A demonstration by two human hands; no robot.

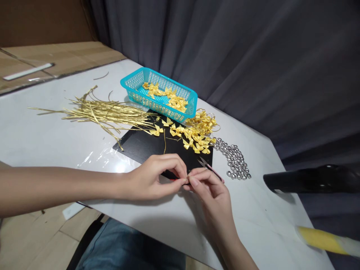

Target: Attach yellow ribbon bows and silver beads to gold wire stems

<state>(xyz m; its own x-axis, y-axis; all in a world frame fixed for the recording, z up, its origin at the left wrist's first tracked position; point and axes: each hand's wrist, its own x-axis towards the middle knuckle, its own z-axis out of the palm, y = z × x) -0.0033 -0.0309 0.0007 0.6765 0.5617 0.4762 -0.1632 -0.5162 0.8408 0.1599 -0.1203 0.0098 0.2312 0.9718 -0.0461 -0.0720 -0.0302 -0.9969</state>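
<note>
My left hand (160, 176) and my right hand (210, 187) meet over the front edge of a black mat (135, 144), thumbs and fingers pinched together tip to tip. What they pinch is too small and covered to make out. Behind the left hand a strand of gold cord (164, 140) rises; whether it runs into the fingers is hidden. A bit of red shows beneath the fingertips. Small scissors (209, 168) lie just beyond my right hand. Several yellow ribbon bows (197, 138) are spread on the mat past both hands.
A blue plastic basket (132, 95) holds more yellow bows. Left of it lies a bundle of gold cords (112, 114). Silver beads (237, 161) are heaped to the right. A black cylindrical object (303, 180) and a yellow one (320, 238) jut in over the right edge. A dark curtain (239, 56) hangs behind.
</note>
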